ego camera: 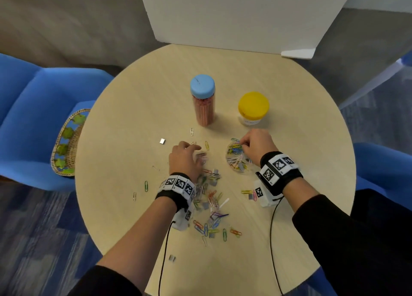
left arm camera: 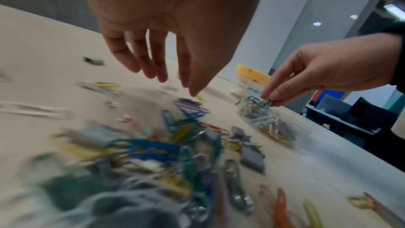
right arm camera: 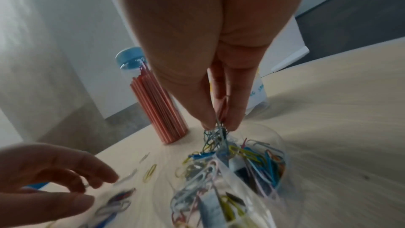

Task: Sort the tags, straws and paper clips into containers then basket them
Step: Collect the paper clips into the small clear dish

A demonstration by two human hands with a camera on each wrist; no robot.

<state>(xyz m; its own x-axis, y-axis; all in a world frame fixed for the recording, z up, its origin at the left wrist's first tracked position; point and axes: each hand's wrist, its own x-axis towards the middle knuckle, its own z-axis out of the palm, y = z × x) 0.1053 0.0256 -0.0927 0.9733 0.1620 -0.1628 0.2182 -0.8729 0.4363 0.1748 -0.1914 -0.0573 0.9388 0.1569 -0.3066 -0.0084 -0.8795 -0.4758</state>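
Coloured paper clips (ego camera: 209, 197) mixed with small grey tags lie scattered on the round table (ego camera: 138, 95) in front of me. My left hand (ego camera: 196, 149) hovers over the pile's far end, fingers hanging relaxed (left arm camera: 151, 72) and holding nothing. My right hand (ego camera: 245, 145) pinches a small bunch of paper clips (right arm camera: 215, 133) just above a clear container (ego camera: 237, 159) that is part full of clips. Behind stand a tall blue-lidded jar (ego camera: 202, 101) packed with pink straws and a squat yellow-lidded jar (ego camera: 253, 108).
A wicker basket (ego camera: 56, 144) sits on the blue chair at the table's left edge. A white board (ego camera: 234, 17) stands at the table's far side. Single tags (ego camera: 162, 141) and stray clips (ego camera: 146, 186) lie apart from the pile.
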